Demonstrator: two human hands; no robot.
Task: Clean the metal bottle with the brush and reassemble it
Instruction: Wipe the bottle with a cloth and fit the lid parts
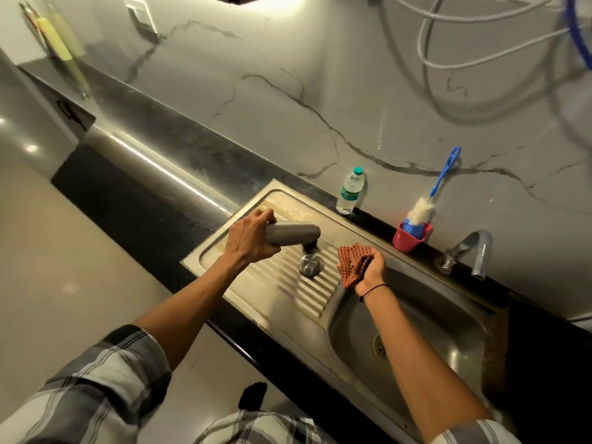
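Observation:
My left hand [251, 237] grips the grey metal bottle [296, 232] near one end and holds it lying sideways above the ribbed drainboard [307, 296]. Under the bottle's right end sits a dark small part [310, 246], partly hidden. The metal cap [310, 265] stands on the drainboard just below. My right hand [371, 267] clutches a crumpled red checked cloth [354, 262] at the edge between drainboard and basin. The bottle brush [426, 205], with white bristles and a blue handle, stands in a red cup [411, 236] against the back wall.
The steel sink basin [426, 334] with its drain lies to the right, the tap [474, 251] behind it. A clear plastic water bottle [350, 191] stands on the black counter [153, 174] behind the drainboard. Hoses hang at the upper right.

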